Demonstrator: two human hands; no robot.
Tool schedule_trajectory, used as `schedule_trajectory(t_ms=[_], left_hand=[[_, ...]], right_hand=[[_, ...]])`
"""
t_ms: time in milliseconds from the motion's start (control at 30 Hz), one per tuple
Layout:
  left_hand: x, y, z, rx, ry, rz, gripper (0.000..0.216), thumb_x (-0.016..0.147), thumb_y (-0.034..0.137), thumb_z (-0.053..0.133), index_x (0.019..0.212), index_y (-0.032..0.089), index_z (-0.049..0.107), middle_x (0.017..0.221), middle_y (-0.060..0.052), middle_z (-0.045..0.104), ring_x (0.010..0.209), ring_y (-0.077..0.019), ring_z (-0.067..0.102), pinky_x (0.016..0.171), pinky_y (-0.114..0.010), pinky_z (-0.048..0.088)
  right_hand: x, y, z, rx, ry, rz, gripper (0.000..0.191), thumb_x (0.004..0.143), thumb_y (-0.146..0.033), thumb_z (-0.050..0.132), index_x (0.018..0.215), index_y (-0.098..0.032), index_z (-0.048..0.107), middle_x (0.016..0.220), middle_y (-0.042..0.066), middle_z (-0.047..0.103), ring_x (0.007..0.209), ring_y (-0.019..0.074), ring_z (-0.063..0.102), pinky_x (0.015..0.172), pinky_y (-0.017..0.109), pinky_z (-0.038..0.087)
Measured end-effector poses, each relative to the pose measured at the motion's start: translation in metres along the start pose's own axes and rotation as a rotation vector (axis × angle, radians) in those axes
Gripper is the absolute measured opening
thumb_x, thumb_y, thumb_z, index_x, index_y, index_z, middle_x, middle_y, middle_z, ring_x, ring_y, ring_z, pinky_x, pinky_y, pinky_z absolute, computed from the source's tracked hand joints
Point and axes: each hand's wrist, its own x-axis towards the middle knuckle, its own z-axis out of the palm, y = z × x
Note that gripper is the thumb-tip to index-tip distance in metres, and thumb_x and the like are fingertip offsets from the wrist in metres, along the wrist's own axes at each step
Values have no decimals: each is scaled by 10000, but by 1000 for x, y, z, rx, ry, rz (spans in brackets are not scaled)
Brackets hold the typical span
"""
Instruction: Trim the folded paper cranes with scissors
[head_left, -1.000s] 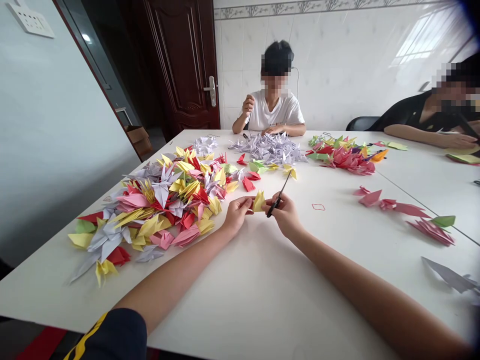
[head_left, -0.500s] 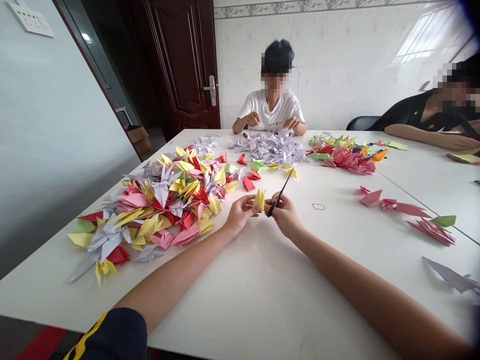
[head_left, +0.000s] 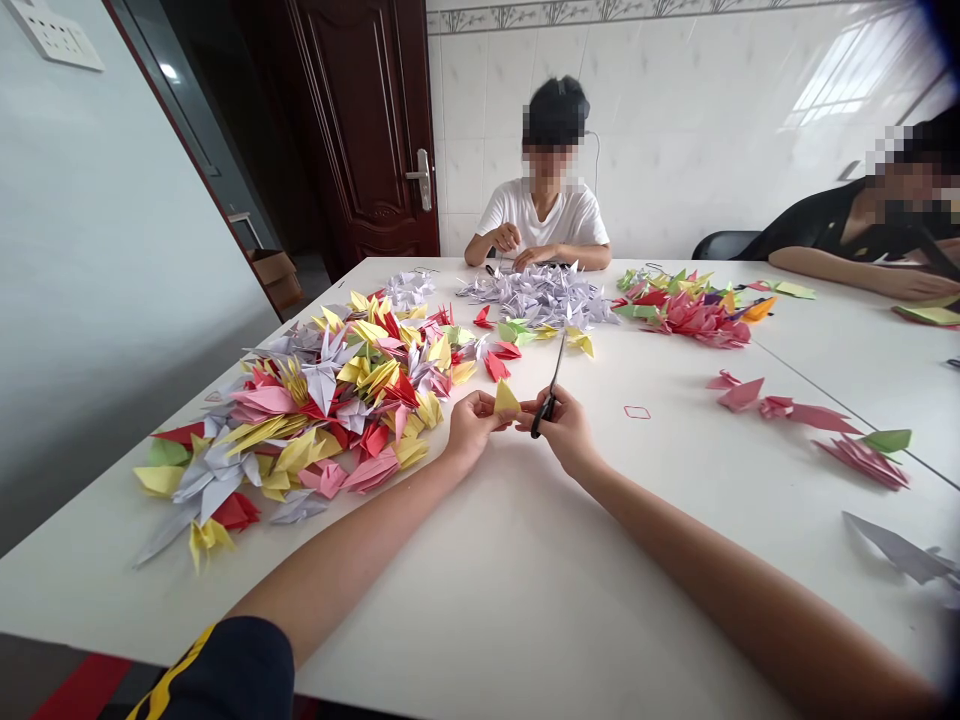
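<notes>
Above the middle of the white table, my left hand (head_left: pixel 472 422) pinches a small folded yellow paper crane (head_left: pixel 507 397), which shows as a pointed triangle. My right hand (head_left: pixel 566 425) is closed around the handles of black scissors (head_left: pixel 550 398), their blades pointing up and away from me. The fingertips of my right hand reach across to the lower right of the yellow crane and seem to touch it. Left of my hands spreads a large heap of folded paper cranes (head_left: pixel 322 410) in yellow, red, pink, green and pale lilac.
Lilac cranes (head_left: pixel 544 295) lie before a person in white (head_left: pixel 544 220) across the table. A mixed pile (head_left: pixel 697 312) sits at the back right, near a second person in black (head_left: pixel 832 225). Loose pink cranes (head_left: pixel 810 415) and a lilac one (head_left: pixel 892 548) lie at right.
The yellow crane has turned and now shows a broader, triangular face. My hands have shifted slightly left, and the scissors stand more upright. The person opposite has lowered one hand to the table.
</notes>
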Motion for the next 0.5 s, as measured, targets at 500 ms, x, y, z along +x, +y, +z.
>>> schedule_trajectory(t_ms=[500], left_hand=[[6, -6, -1, 25, -174, 140, 349, 674, 374, 816, 677, 174, 530, 954, -57, 732, 921, -205, 675, 866, -352, 515]], right_hand=[[2, 2, -5, -30, 4, 39, 453, 534, -367, 940, 743, -221, 566, 717, -16, 642, 717, 214, 717, 594, 344, 627]])
